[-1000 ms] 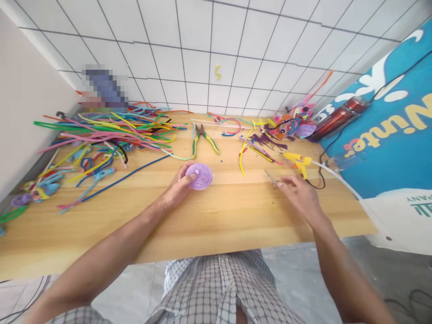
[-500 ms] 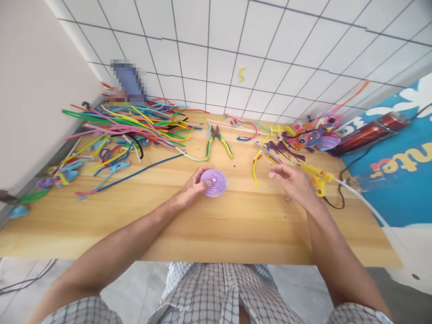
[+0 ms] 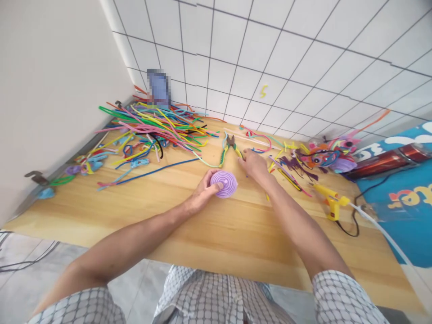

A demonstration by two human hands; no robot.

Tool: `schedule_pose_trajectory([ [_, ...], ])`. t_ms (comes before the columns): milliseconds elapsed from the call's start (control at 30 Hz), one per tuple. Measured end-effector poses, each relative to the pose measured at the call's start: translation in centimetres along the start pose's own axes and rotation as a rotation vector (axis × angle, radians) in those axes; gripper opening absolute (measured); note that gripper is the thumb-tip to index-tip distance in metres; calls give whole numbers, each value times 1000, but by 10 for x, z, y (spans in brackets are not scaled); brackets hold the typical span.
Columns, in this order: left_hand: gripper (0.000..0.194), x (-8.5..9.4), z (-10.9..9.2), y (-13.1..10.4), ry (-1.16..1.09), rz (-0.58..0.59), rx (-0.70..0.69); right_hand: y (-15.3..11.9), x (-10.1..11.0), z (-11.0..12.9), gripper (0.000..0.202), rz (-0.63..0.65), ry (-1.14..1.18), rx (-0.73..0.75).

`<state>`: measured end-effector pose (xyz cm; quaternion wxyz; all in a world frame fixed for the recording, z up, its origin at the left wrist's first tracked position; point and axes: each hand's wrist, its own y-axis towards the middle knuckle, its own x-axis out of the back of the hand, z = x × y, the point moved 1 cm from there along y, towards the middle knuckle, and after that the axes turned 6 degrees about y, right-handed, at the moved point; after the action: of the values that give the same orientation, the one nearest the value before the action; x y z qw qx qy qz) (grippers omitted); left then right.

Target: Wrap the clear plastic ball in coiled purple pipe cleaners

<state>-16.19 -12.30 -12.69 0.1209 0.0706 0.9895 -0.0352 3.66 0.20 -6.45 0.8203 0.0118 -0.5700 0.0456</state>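
Observation:
A flat purple spiral disc (image 3: 225,184) is held at its left edge by my left hand (image 3: 205,191), the thumb on its face and the fingers underneath. Beyond the disc, pliers with green and yellow handles (image 3: 231,140) lie with the handles spread. My right hand (image 3: 254,164) is at the right handle, its fingertips at or just beside the handle's end; whether they grip it cannot be made out. A blue and pink stem (image 3: 158,169) lies to the left of the pliers.
Many coloured pipe cleaners (image 3: 158,126) are heaped at the back left. On the right are a yellow glue gun (image 3: 332,200) with its cord, a colourful fuzzy figure (image 3: 332,155) and a dark red cylinder (image 3: 391,162). A tiled wall (image 3: 229,58) borders the table (image 3: 189,238).
My right hand has moved left from near the glue gun to the pliers' right handle. The left hand still holds the disc. The camera view has shifted and tilted.

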Motion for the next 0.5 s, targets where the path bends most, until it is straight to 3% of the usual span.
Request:
schedule_pose_trajectory([
  [100,65,2,-3,2,-11,-56,-42,21,-18,18,36,0,-25,-27],
  [200,65,3,-8,3,-19,-94,-61,27,-20,19,30,-27,-13,-44],
  [367,66,2,-10,3,-24,-123,-70,7,16,-9,35,-183,40,-13],
  [500,65,4,-6,3,-18,-122,-64,-26,55,-39,35,-406,157,100],
])
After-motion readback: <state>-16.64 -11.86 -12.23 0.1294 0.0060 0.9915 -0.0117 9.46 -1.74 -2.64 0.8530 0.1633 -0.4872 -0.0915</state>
